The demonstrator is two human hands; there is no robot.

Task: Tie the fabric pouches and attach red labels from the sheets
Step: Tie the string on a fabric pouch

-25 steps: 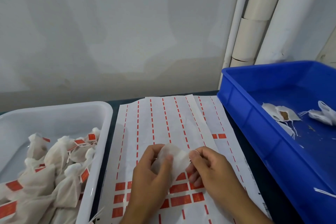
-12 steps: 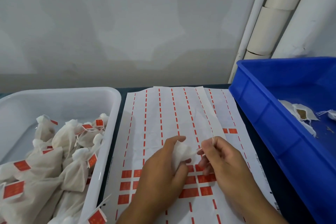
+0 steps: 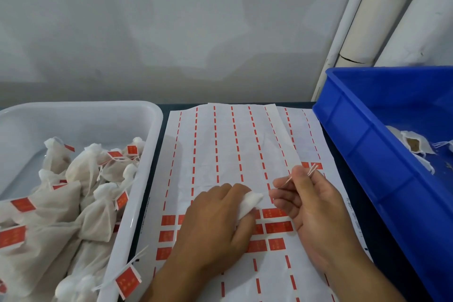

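White pouch: a small fabric pouch (image 3: 250, 203) sits over the label sheet, gripped in the left hand, with its gathered neck pointing toward the right hand.
Left hand: the left hand (image 3: 215, 223) curls its fingers round the pouch just above the rows of red labels.
Right hand: the right hand (image 3: 311, 201) pinches the pouch's white strings (image 3: 311, 171) between thumb and fingertips, just right of the pouch; the string ends stick up past the thumb.
Label sheet: the white label sheet (image 3: 228, 149) lies flat on the dark table, between the 2 bins, printed with dashed red lines; another sheet lies partly under its right edge.
Red labels: several rows of red labels (image 3: 168, 235) remain on the sheet, beneath and beside the hands.
White bin: the white bin (image 3: 137, 198), left of the sheet, holds many tied pouches (image 3: 93, 218) with red labels on their strings.
Blue bin: the blue bin (image 3: 367, 154), right of the sheet, holds a few open pouches (image 3: 414, 146), 1 showing brown filling.
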